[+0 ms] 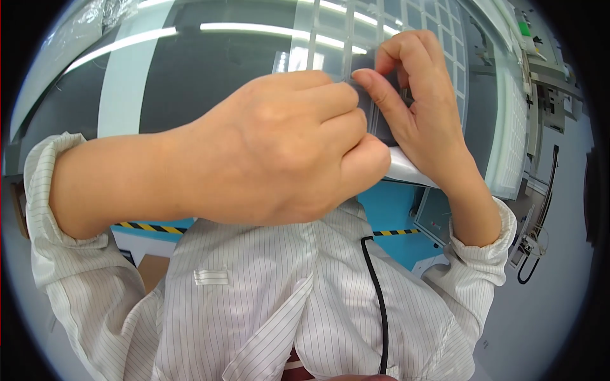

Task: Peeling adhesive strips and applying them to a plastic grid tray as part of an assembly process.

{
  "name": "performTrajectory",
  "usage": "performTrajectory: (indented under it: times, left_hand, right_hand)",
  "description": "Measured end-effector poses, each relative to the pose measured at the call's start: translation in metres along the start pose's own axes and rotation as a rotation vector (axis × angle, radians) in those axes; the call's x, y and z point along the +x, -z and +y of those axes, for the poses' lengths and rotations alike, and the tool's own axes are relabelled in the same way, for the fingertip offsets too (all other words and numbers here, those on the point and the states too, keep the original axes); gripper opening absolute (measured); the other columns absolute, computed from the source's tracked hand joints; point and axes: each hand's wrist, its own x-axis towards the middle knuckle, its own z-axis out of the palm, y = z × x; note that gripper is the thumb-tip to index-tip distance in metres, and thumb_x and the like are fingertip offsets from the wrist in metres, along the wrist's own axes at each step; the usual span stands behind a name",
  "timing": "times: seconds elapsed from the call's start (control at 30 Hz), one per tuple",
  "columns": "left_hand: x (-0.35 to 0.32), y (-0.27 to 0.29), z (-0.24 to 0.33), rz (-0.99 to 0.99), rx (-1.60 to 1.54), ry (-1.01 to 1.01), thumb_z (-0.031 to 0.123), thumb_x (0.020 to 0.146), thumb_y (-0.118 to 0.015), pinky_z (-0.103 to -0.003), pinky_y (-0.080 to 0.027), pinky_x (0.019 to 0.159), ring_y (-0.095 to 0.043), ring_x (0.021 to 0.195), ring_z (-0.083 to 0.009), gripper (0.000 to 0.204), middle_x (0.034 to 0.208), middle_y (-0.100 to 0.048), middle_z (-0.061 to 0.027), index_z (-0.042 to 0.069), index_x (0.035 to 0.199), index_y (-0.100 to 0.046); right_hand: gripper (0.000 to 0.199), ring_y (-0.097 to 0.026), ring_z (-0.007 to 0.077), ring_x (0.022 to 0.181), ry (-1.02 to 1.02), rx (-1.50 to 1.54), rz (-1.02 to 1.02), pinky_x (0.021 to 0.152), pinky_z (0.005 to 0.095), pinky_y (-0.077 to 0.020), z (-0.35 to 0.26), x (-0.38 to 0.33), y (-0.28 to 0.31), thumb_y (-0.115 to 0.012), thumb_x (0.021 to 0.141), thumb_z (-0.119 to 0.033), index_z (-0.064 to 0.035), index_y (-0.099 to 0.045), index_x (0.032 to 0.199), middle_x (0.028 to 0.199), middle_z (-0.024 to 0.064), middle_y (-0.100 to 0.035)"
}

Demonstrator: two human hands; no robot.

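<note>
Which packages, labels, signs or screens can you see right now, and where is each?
Clear plastic sheet: top centre, gridded with squares, pinched by left hand and right hand.
Dark flat piece: between the fingers, small; too hidden to call a label.
Striped tape: lower left, yellow and black band.
Green patch: top right, small; too small to tell.
No screens visible.

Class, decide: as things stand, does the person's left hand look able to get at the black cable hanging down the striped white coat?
Probably yes: the left hand is raised near the right hand, but nothing covers the black cable on the striped white coat.
</note>
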Motion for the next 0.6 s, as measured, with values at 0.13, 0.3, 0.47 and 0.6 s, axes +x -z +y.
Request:
performTrajectory:
  times: [0.13,0.3,0.47,0.6]
  left_hand:
    - [0.0,0.004,-0.002,-0.063,-0.082,0.062,0.001,0.067,-0.071,-0.038,-0.058,0.071,-0.069,0.089,-0.0317,0.02,0.096,-0.069,-0.0176,-0.001,0.083,-0.059]
    - [0.008,0.004,-0.004,-0.078,-0.131,0.085,0.001,0.068,-0.071,-0.04,-0.057,0.078,-0.067,0.096,-0.0324,0.022,0.101,-0.066,-0.015,0.0,0.087,-0.059]
    - [0.013,0.0,-0.009,-0.038,-0.192,0.129,0.001,0.075,-0.07,-0.04,-0.055,0.077,-0.065,0.091,-0.0314,0.017,0.1,-0.066,-0.0136,0.001,0.088,-0.058]
    - [0.013,-0.026,-0.01,0.114,-0.294,0.236,0.002,0.081,-0.069,-0.041,-0.05,0.077,-0.06,0.083,-0.0313,0.011,0.09,-0.062,-0.0119,0.003,0.089,-0.06]
  right_hand:
    - [0.026,-0.045,0.0152,0.078,-0.125,0.284,-0.031,0.068,0.0272,-0.0412,-0.004,0.004,0.01,-0.077,0.089,-0.01,-0.0058,-0.055,0.103,0.091,0.0031,-0.051]
    - [0.024,-0.045,0.0142,0.078,0.027,0.108,0.021,0.069,0.0278,-0.0419,0.002,-0.003,0.002,-0.076,0.09,-0.011,-0.0053,-0.055,0.102,0.092,0.0032,-0.053]
    - [0.017,-0.047,0.0079,0.077,-0.194,0.355,0.014,0.07,0.0234,-0.0418,-0.002,0.0,0.015,-0.07,0.096,-0.009,-0.0031,-0.057,0.105,0.088,-0.0002,-0.055]
    - [0.009,-0.057,0.0123,0.082,-0.114,0.351,-0.164,0.076,0.0261,-0.0473,-0.005,-0.011,0.038,-0.065,0.096,-0.004,0.0018,-0.063,0.103,0.09,0.0044,-0.063]
